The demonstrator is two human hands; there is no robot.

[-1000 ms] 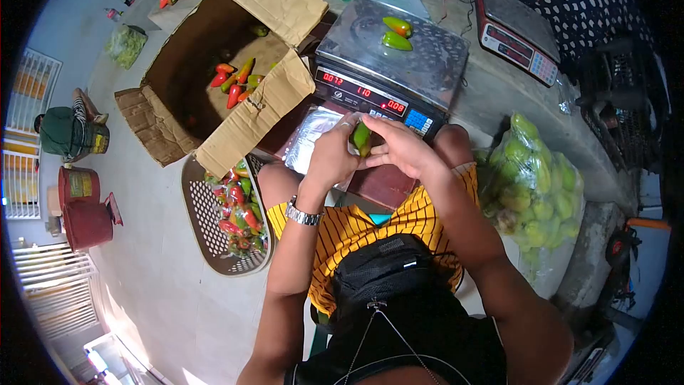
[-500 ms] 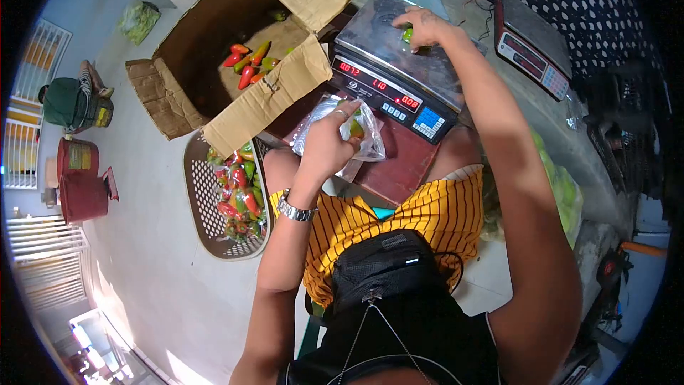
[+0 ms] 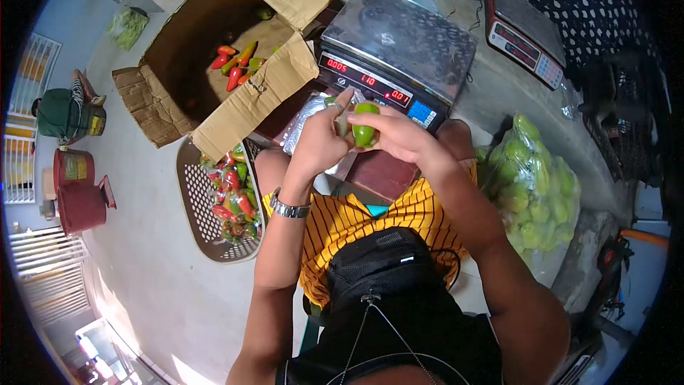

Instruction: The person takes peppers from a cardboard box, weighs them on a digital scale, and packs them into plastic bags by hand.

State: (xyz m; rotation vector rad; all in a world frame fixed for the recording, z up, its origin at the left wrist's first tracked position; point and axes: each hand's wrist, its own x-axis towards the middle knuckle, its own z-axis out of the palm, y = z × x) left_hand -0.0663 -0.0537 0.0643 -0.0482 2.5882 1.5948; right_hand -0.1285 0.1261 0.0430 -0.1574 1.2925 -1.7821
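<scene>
In front of the scale (image 3: 399, 39), my two hands meet. My right hand (image 3: 406, 135) grips a smooth green pepper (image 3: 365, 128) between thumb and fingers. Beside it, my left hand (image 3: 320, 142) is closed on a clear plastic bag (image 3: 342, 125), mostly hidden by the fingers. Under and left of that hand lies shiny clear plastic (image 3: 301, 125). The scale's metal plate carries nothing, and its red display shows small figures.
A cardboard box (image 3: 253, 103) with red and green peppers stands at left. Below it is a basket (image 3: 203, 207) of bagged peppers (image 3: 234, 199). A bag of green produce (image 3: 534, 196) sits at right, and a second scale (image 3: 524, 39) stands at the upper right.
My right hand has lifted the green pepper off the scale plate and brought it toward me, next to my left hand. The scale's figures have dropped. The view has shifted slightly.
</scene>
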